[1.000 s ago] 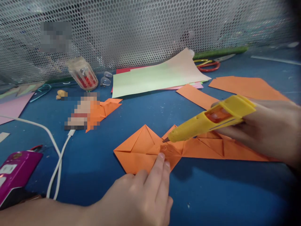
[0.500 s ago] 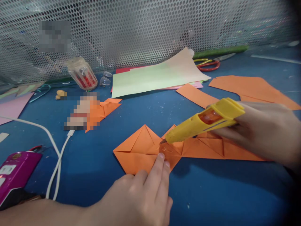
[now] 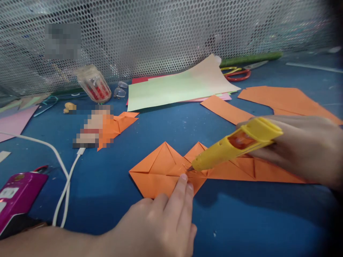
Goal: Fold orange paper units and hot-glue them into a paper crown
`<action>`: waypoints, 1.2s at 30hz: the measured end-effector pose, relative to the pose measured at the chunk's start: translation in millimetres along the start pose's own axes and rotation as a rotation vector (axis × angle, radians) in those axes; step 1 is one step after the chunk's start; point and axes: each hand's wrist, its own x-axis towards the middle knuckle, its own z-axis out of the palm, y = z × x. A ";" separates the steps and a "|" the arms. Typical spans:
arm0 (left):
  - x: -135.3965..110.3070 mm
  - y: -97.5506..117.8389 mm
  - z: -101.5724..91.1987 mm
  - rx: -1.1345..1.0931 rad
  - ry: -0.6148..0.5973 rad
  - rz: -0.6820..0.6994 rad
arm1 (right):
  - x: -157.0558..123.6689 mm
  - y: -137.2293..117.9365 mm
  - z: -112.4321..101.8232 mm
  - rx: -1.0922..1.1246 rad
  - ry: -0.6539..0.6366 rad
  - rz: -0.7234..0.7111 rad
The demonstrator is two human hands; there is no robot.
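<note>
My right hand (image 3: 302, 146) is wrapped round a yellow hot glue gun (image 3: 227, 148), which has an orange-tinted window in its side. Its metal tip points left and down at a folded orange paper piece (image 3: 150, 178), beside thin strands of glue. My left hand (image 3: 163, 221) lies palm down with fingers stretched out, its fingertips pressing on that same piece just below the tip. To the right, a long folded orange paper strip (image 3: 241, 175) joins or overlaps the piece; which of these I cannot tell. The gun partly covers it.
Behind lie pale green paper (image 3: 171, 91), scissors (image 3: 238, 74) and other orange paper (image 3: 289, 100). A tilted jar (image 3: 95, 85) leans near the mesh panel (image 3: 160, 35). At left are a small orange fold (image 3: 125, 121), a white cable (image 3: 60, 160) and a purple object (image 3: 21, 196).
The glue gun has moved slightly right and down in my right hand, its tip now nearer my left fingertips. Fine glue strands show where the tip was. My left hand stays put.
</note>
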 end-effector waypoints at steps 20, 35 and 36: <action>-1.1 0.7 0.0 0.002 0.009 -0.010 | 5.1 1.6 -0.7 -0.010 -0.003 0.016; -1.3 0.8 0.1 0.001 0.004 -0.013 | 6.7 1.5 -1.2 -0.056 0.010 -0.015; -1.3 0.7 0.1 0.001 0.007 -0.010 | 6.2 3.2 -1.9 -0.038 0.001 -0.025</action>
